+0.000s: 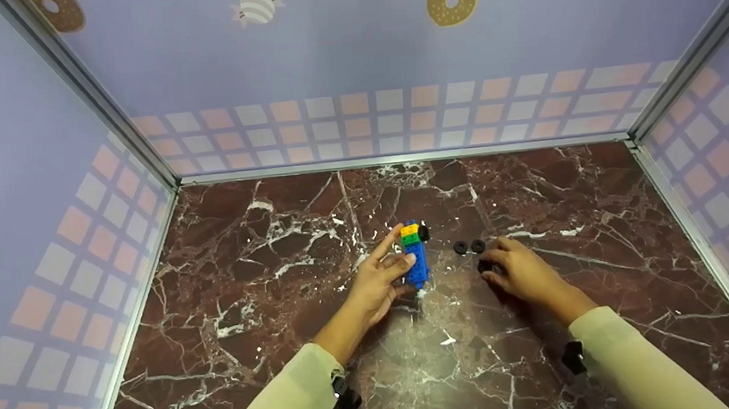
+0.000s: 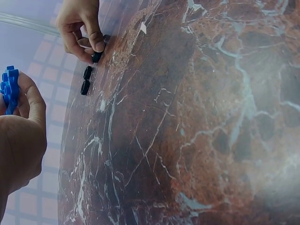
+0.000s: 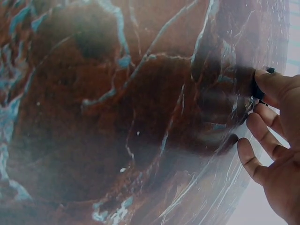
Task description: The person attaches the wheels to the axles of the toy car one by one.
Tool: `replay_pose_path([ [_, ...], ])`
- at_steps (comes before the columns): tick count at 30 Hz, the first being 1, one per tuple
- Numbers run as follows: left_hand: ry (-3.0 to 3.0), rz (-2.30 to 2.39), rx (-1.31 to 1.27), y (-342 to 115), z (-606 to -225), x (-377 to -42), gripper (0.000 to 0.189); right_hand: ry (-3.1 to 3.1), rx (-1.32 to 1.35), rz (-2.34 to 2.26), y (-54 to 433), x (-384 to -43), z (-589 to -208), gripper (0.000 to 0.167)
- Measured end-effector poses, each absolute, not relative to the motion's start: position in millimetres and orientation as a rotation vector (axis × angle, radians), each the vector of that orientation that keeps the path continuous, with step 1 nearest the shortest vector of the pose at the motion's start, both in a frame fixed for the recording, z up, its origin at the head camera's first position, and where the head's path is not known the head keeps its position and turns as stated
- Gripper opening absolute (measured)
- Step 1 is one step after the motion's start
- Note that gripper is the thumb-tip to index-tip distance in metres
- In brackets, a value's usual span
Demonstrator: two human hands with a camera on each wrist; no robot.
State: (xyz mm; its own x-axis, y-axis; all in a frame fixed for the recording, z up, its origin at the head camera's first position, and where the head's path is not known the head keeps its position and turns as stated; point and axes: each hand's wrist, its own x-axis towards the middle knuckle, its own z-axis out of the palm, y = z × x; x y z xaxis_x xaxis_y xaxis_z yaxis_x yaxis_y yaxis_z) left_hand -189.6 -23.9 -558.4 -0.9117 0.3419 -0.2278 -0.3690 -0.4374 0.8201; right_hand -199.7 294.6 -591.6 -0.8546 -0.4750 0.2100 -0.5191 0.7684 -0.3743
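Observation:
My left hand (image 1: pixel 374 288) grips a small toy car of building bricks (image 1: pixel 416 265), mostly blue, with a green and a yellow brick near its far end. One black wheel (image 1: pixel 424 233) sits on the car's right side at that end. Over to the right, my right hand (image 1: pixel 521 273) pinches a black toy wheel (image 1: pixel 484 266) at the tabletop, fingers partly covering it. Just beyond those fingertips lie two more black wheels (image 1: pixel 461 247), side by side. In the left wrist view, only the blue end of the car (image 2: pixel 9 89) shows.
The marbled dark red tabletop (image 1: pixel 270 329) is enclosed by purple patterned panels (image 1: pixel 359 55) at the back, left and right. A metal rail (image 1: pixel 309 168) runs along the back edge. Black wrist devices (image 1: pixel 573 357) sit on both sleeves.

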Motion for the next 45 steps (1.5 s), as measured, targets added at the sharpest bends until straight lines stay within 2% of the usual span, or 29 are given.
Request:
replay_pose_path([
  [13,1.356,2.366,-0.066,-24,-558,-192,0.075,-2.902,0.733,0.755,293,-200,-589,0.029],
  [24,1.374,2.366,-0.073,-22,-559,-193,0.074,-2.898,0.728,0.779,287,-198,-572,0.026],
  [45,1.387,2.376,-0.057,-19,-560,-194,0.075,-2.679,0.888,0.875,262,-189,-546,0.029],
])
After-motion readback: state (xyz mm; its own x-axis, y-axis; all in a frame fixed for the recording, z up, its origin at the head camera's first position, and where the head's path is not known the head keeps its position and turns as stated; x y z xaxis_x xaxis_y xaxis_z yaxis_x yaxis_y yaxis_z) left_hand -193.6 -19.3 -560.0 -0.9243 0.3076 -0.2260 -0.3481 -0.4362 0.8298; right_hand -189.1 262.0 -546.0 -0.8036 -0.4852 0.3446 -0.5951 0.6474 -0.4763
